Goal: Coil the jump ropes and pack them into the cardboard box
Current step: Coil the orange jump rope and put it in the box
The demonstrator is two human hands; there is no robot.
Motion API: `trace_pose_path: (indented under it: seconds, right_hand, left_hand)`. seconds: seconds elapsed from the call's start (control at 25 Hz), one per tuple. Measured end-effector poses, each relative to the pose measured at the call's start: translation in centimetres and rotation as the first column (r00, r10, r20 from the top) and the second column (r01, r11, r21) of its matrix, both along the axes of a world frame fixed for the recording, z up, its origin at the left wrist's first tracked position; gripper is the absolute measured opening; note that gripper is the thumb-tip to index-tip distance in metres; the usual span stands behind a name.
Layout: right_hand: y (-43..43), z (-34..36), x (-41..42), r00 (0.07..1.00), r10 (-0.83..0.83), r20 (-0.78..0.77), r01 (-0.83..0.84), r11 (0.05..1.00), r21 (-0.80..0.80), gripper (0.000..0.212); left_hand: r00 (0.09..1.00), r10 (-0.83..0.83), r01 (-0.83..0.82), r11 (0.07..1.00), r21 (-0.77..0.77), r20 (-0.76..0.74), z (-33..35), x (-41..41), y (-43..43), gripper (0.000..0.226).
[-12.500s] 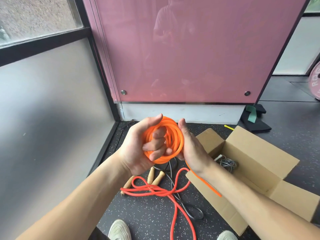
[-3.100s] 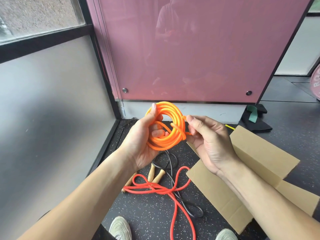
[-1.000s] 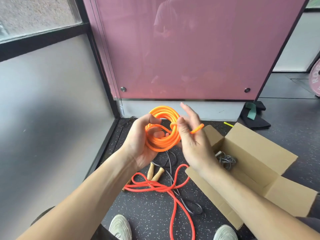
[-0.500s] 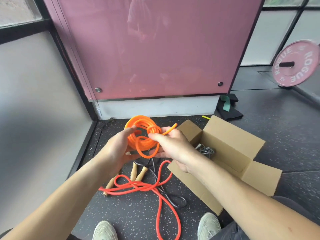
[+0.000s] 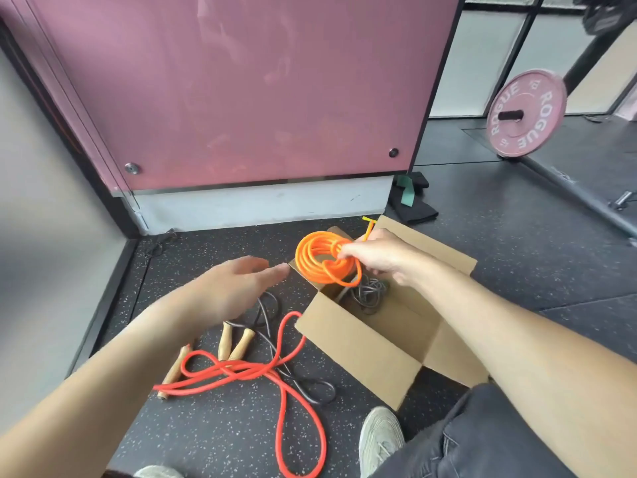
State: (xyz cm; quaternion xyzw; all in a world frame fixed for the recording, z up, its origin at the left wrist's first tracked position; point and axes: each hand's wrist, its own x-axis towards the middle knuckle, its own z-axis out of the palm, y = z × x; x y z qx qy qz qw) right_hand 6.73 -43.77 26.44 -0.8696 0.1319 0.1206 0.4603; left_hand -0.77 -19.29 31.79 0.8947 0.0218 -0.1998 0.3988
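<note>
Over the cardboard box (image 5: 358,353), orange coiled rope (image 5: 322,262) hangs pinched in right hand (image 5: 382,257); left hand (image 5: 238,288) spread, empty, just beside. Grey rope (image 5: 370,294) already inside. Remaining: red rope (image 5: 262,370), black rope (image 5: 277,307) lie loose, uncoiled on floor (image 5: 213,426).
</note>
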Motion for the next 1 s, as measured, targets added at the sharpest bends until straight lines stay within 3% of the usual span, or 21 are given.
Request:
trace_pose_path:
  seconds: [0.12,0.28,0.52,0.72,0.8,0.92,1.0]
  right_hand:
    - [-5.2,-4.2,3.2,0.994,-0.08,-0.069,0.068,0.986,-0.155,0.02]
    - [-8.8,-13.5,6.0,0.978,-0.185,-0.095,0.156,0.956,-0.25,0.021]
    - [-7.8,-26.5,8.6,0.948,-0.247,-0.199,0.227,0.967,-0.12,0.013]
    - [-8.1,-32.0,10.5,0.929,-0.296,-0.221,0.293,0.955,-0.05,0.015]
    - [-8.5,-33.5,11.0,0.929,-0.291,-0.229,0.3,0.954,0.003,0.013]
    - [-8.8,-34.8,11.7,0.933,-0.254,-0.255,0.282,0.956,0.081,0.011]
    - [-9.3,-35.7,12.4,0.937,-0.191,-0.293,0.238,0.962,0.134,0.007]
  left_hand:
    - [0.956,-0.285,0.293,0.924,0.245,-0.067,-0.2,1.3,-1.1,0.048]
    - [0.86,-0.436,0.51,0.749,0.424,-0.265,-3.2,2.6,-2.2,0.048]
    - [0.858,-0.443,0.505,0.819,0.273,-0.259,-9.2,6.6,-6.1,0.03]
    - [0.895,-0.431,0.446,0.87,0.21,-0.113,-17.6,14.7,-10.9,0.026]
    - [0.883,-0.458,0.468,0.848,0.249,-0.1,-21.8,17.6,-13.4,0.029]
    - [0.802,-0.594,0.564,0.715,0.413,-0.066,-27.1,21.1,-16.6,0.034]
    - [0.683,-0.709,0.675,0.523,0.521,-0.173,-29.9,23.1,-18.8,0.033]
